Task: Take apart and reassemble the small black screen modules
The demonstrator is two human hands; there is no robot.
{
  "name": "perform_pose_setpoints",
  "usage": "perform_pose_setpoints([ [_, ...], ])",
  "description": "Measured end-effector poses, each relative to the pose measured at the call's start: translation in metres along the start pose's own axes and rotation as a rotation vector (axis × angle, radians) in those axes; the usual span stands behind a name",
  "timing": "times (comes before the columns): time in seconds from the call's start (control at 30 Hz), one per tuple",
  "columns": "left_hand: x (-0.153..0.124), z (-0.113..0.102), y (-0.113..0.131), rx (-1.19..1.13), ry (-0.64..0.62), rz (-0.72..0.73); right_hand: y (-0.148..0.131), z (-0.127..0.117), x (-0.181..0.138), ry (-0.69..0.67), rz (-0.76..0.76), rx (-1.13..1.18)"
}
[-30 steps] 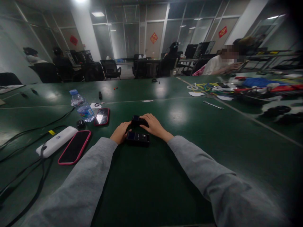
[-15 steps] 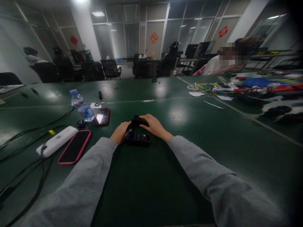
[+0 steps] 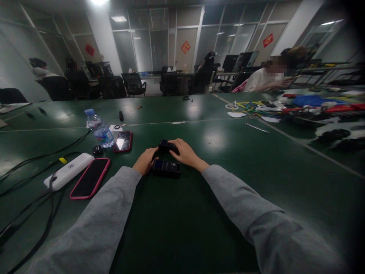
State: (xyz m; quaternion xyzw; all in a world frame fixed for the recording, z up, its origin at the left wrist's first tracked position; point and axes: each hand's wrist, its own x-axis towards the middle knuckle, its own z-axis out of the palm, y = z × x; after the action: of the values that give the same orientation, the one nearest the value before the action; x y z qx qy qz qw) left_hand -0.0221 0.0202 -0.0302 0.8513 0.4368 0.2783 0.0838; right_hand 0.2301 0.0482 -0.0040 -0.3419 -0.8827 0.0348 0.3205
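Left hand (image 3: 145,161), right hand (image 3: 184,152) curved at opposite ends of far black device (image 3: 164,143); whether pinching, cannot tell. Probably stiff, light; grip ends.

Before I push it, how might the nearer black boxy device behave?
The nearer black boxy device will probably stay stiff, given its straight-edged casing. Rolling seems unlikely: it looks low and flat-sided. It may slide, since the green tabletop shows glossy reflections.
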Motion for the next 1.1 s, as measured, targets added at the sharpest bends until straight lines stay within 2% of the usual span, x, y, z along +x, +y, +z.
perform_pose_setpoints([
  [0.23,-0.001,-0.001,0.001,0.002,-0.021,-0.041,0.000,0.001,-0.001,-0.023,-0.032,-0.030],
  [0.4,-0.001,0.000,0.002,0.021,0.007,0.002,0.004,0.005,-0.001,-0.012,-0.046,-0.024],
  [0.67,0.000,0.007,-0.010,0.056,0.028,0.000,0.000,0.002,-0.002,0.008,-0.079,-0.031],
  [0.77,-0.001,0.010,-0.013,0.086,0.069,-0.009,-0.005,-0.002,-0.001,0.101,-0.054,-0.019],
  [0.97,-0.002,0.007,-0.010,0.091,0.063,-0.011,-0.001,-0.004,0.001,0.466,0.092,0.023],
  [1.1,-0.002,0.004,-0.007,0.086,0.033,-0.029,0.015,0.003,0.002,0.509,0.183,0.001],
])
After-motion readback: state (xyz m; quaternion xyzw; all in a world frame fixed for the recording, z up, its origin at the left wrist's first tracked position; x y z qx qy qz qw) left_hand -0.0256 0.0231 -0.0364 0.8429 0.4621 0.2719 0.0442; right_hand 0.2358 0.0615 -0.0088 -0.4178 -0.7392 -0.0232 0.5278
